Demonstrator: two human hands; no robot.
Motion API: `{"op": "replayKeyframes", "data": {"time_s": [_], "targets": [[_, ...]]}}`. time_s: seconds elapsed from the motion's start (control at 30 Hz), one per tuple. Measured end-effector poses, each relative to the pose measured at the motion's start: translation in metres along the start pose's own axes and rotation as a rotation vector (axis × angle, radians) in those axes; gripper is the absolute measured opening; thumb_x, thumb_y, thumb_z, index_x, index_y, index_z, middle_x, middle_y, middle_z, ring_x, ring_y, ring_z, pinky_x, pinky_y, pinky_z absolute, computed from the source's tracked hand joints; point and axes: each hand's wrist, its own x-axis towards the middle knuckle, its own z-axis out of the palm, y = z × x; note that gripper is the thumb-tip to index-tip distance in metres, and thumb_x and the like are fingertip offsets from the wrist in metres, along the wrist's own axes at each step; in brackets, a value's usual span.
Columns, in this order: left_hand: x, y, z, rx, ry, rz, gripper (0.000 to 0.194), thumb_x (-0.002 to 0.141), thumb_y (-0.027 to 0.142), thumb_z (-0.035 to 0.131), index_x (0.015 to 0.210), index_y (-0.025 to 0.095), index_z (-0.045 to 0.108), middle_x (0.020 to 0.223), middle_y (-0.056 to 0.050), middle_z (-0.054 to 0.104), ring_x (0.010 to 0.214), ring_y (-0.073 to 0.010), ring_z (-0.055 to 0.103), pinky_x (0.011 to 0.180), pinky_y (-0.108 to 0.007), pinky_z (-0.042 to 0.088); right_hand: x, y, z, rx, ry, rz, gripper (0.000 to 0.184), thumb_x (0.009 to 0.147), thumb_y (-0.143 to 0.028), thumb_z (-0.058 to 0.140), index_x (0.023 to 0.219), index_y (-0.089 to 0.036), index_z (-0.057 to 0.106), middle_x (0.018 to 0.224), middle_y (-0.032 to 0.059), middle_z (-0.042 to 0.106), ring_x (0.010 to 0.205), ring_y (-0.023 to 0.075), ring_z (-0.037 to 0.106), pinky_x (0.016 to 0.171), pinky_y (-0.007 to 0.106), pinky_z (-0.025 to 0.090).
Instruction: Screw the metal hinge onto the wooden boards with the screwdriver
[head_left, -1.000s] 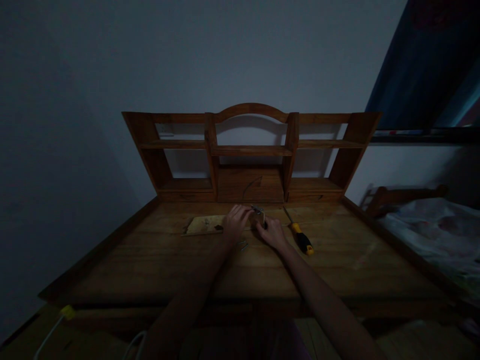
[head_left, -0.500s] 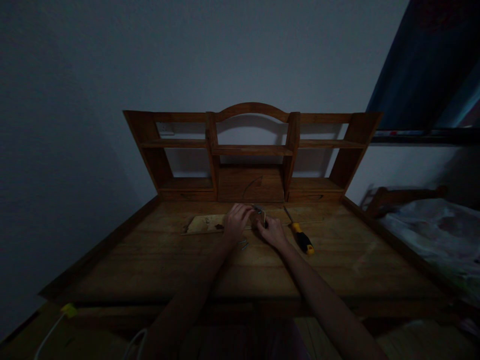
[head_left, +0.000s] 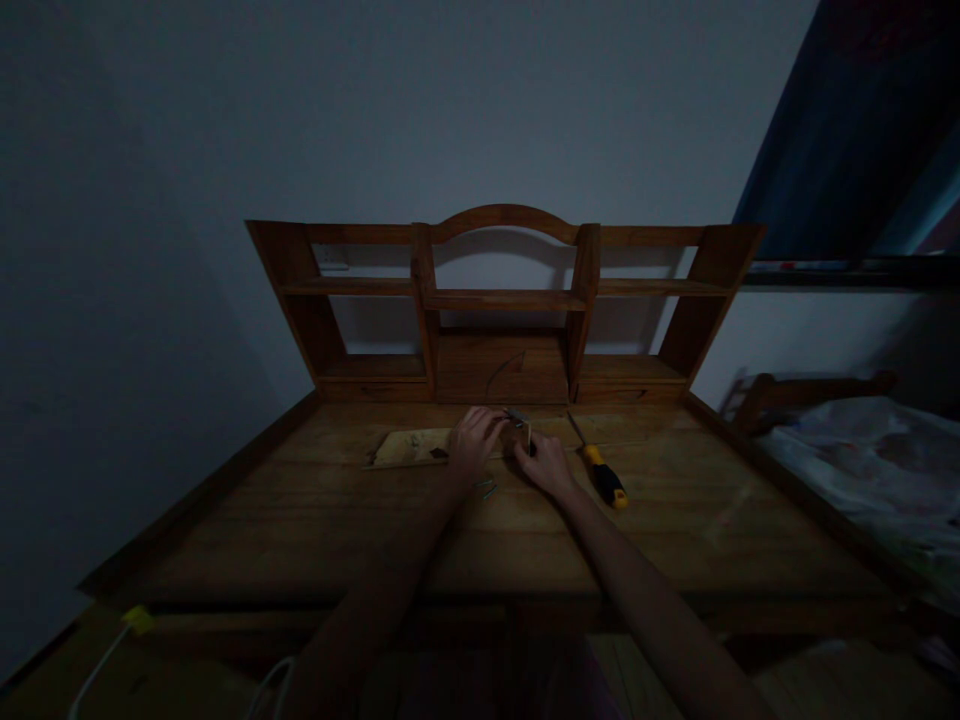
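In dim light a flat wooden board (head_left: 409, 447) lies on the wooden desk (head_left: 675, 510). My left hand (head_left: 471, 442) rests closed on the board's right end, fingers curled at a small metal piece (head_left: 517, 416) there. From the right, my right hand (head_left: 546, 464) meets the same spot, its fingers pinched on something small that I cannot make out. A few loose screws (head_left: 486, 489) lie on the desk just below my left wrist.
A screwdriver with a yellow and black handle (head_left: 602, 478) lies just right of my right hand. A wooden hutch with shelves (head_left: 502, 300) stands at the back of the desk. A bed (head_left: 862, 460) is at the right. A white cable (head_left: 105, 650) hangs at the lower left.
Both hands stay at the board's right end; only the view shifted slightly.
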Motion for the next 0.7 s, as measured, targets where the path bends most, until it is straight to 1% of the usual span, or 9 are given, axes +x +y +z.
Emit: {"op": "replayKeyframes", "data": {"time_s": [0.17,0.27,0.37,0.53,0.7], "targets": [[0.0001,0.0006,-0.0002,0.016,0.020,-0.001,0.012,0.094,0.028,0.057,0.098,0.021,0.066,0.096,-0.005,0.069,0.094,-0.0206,0.060,0.086,-0.037,0.049,0.0002,0.0006,0.0001,0.006,-0.006,-0.014,0.027,0.092,-0.036,0.048,0.079,-0.018,0.065,0.074,0.0051,0.070,0.067,0.0171,0.063,0.060,0.025,0.033],[0.0005,0.0005,-0.0007,0.010,0.011,-0.005,0.014,0.095,0.030,0.056,0.099,0.021,0.066,0.095,-0.005,0.068,0.095,-0.0210,0.060,0.087,-0.038,0.049,0.0001,0.0009,0.0007,0.002,-0.005,-0.013,0.029,0.093,-0.036,0.047,0.079,-0.018,0.065,0.072,0.0047,0.069,0.064,0.0165,0.062,0.059,0.025,0.032],[0.0008,0.0003,-0.0007,0.015,0.013,-0.006,0.014,0.095,0.030,0.056,0.098,0.021,0.066,0.094,-0.005,0.069,0.094,-0.0207,0.060,0.086,-0.037,0.049,-0.0002,0.0015,0.0020,-0.016,0.003,0.000,0.030,0.092,-0.037,0.048,0.078,-0.018,0.065,0.070,0.0061,0.069,0.061,0.0170,0.060,0.057,0.026,0.031],[0.0010,0.0012,-0.0009,0.008,0.015,-0.001,0.013,0.095,0.029,0.055,0.098,0.021,0.065,0.094,-0.005,0.068,0.094,-0.0209,0.060,0.086,-0.037,0.049,-0.0005,0.0023,0.0028,-0.027,0.003,0.000,0.031,0.092,-0.039,0.048,0.080,-0.018,0.067,0.073,0.0064,0.070,0.064,0.0178,0.062,0.058,0.026,0.031],[0.0013,0.0026,-0.0023,0.010,-0.003,-0.004,0.013,0.095,0.028,0.054,0.098,0.021,0.064,0.096,-0.006,0.068,0.097,-0.0210,0.060,0.087,-0.038,0.049,0.0004,0.0037,0.0041,-0.035,-0.002,0.007,0.029,0.091,-0.038,0.049,0.079,-0.018,0.067,0.072,0.0064,0.070,0.063,0.0182,0.062,0.057,0.026,0.030]]}}
